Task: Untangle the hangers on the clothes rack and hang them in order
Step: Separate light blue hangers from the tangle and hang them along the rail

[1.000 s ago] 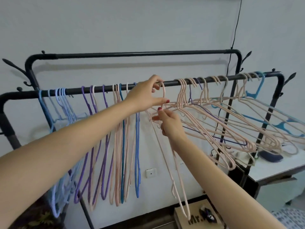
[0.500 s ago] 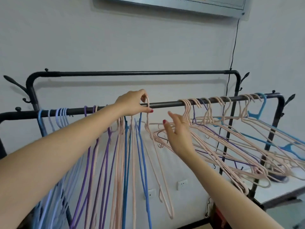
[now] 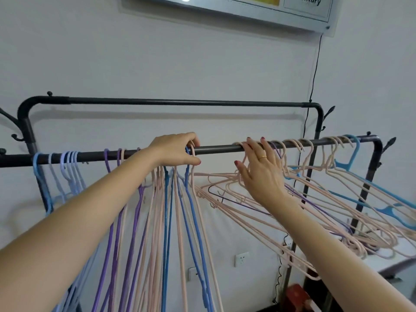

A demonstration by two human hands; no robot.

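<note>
At frame centre the left hand [image 3: 174, 150] pinches a pink hook [image 3: 192, 152] on the bar [image 3: 216, 147], while the nearer right hand [image 3: 258, 167], fingers spread, touches the tangle [image 3: 304, 199] trailing lower right.

Left hand [image 3: 174, 150] hides several hooks on the rail [image 3: 216, 148]; hanger [image 3: 180, 255] bottoms run past the lower edge; wall sign [image 3: 258, 5] cropped above.

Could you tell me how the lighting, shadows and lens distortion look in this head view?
Head view: soft, even light; the back rail throws a faint shadow on the wall; glare spots the sign at the top; wide-angle stretch enlarges both forearms near the edges; left hand and right hand look sharp.
</note>
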